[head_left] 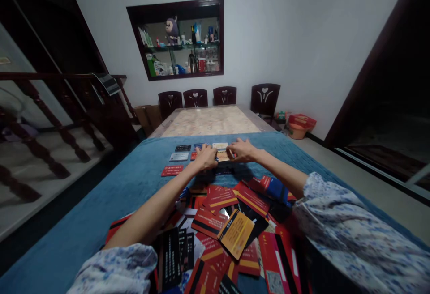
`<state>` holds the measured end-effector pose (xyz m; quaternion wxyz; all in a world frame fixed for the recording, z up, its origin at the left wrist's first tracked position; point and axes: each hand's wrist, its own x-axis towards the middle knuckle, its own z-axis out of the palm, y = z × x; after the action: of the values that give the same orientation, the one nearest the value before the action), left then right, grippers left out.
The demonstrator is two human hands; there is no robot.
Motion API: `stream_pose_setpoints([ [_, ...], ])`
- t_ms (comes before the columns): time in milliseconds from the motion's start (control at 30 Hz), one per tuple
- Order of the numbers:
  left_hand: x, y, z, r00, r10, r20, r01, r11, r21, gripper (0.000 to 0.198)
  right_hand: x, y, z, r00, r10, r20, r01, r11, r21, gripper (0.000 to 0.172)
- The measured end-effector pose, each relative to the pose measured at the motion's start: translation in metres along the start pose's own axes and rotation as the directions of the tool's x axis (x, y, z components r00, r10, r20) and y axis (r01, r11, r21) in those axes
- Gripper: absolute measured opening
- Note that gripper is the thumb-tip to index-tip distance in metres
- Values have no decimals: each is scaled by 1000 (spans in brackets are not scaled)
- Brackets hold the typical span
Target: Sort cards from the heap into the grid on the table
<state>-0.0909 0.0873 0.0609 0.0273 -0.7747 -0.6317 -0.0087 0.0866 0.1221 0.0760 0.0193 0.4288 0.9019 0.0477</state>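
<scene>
Between my two hands is a yellow-orange card (222, 155), just in front of a paler cream card (220, 145). My left hand (205, 157) is closed at its left edge, and the fingers of my right hand (242, 150) pinch it at the right edge. Left of my hands lie a black card (183, 148), a light blue-grey card (178, 156) and a red card (172, 170), spaced apart. My left hand partly hides a blue card (198, 147) and another red one. A dark card lies just below my hands, mostly in shadow.
A loose heap of cards, mostly red (220, 198), with a yellow one (237, 233) on top, spreads between my forearms. Blue cloth (134, 186) covers the near table; the marble-patterned top (211, 121) shows beyond. Several dark chairs (265, 99) stand at the far end.
</scene>
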Motion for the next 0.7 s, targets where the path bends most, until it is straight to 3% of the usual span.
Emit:
stream_pose_setpoints([
  [233, 26, -4, 12, 999, -30, 23, 30, 1000, 8, 35, 23, 9, 4, 994, 59, 87, -61, 998, 14, 30],
  [700, 47, -7, 25, 991, -61, 122, 63, 998, -5, 40, 46, 12, 22, 980, 95, 174, -97, 995, 5, 39],
])
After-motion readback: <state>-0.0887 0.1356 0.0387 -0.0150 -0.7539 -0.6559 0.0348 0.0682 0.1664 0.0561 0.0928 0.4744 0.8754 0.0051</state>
